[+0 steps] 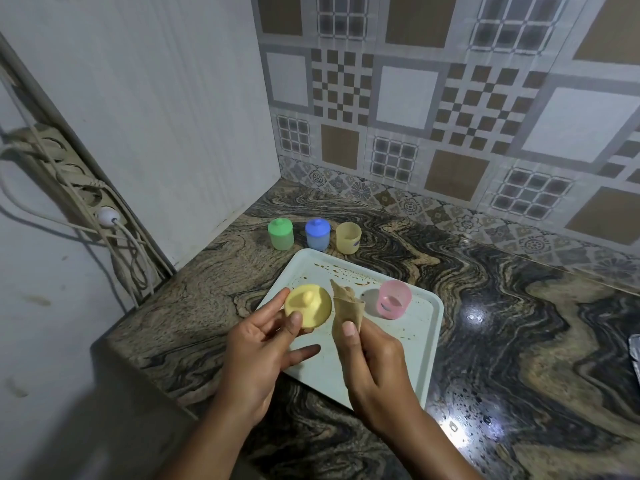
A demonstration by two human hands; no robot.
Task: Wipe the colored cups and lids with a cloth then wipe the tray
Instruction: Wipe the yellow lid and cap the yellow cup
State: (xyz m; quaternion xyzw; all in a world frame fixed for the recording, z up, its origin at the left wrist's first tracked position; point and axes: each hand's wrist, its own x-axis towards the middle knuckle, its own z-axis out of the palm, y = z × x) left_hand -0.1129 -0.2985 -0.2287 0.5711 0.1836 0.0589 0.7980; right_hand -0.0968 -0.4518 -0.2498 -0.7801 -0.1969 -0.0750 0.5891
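Observation:
My left hand (259, 344) holds a yellow lid (307, 305) between thumb and fingers above the white tray (419, 337), knob facing me. Just right of it, my right hand (374, 368) pinches a bunched beige cloth (346, 301), which stands beside the lid's edge. A pink cup (394, 299) without a lid stands on the tray's far right part. Brown stains mark the tray near its far rim. Behind the tray, on the counter, stand a green cup with lid (281, 233), a blue cup with lid (317, 234) and an open yellow cup (348, 238).
The marbled stone counter (502, 306) meets a white side wall on the left and a patterned tile wall behind. A power strip with cables (86, 199) hangs left of the counter edge. A shiny object (635, 355) shows at the right frame edge.

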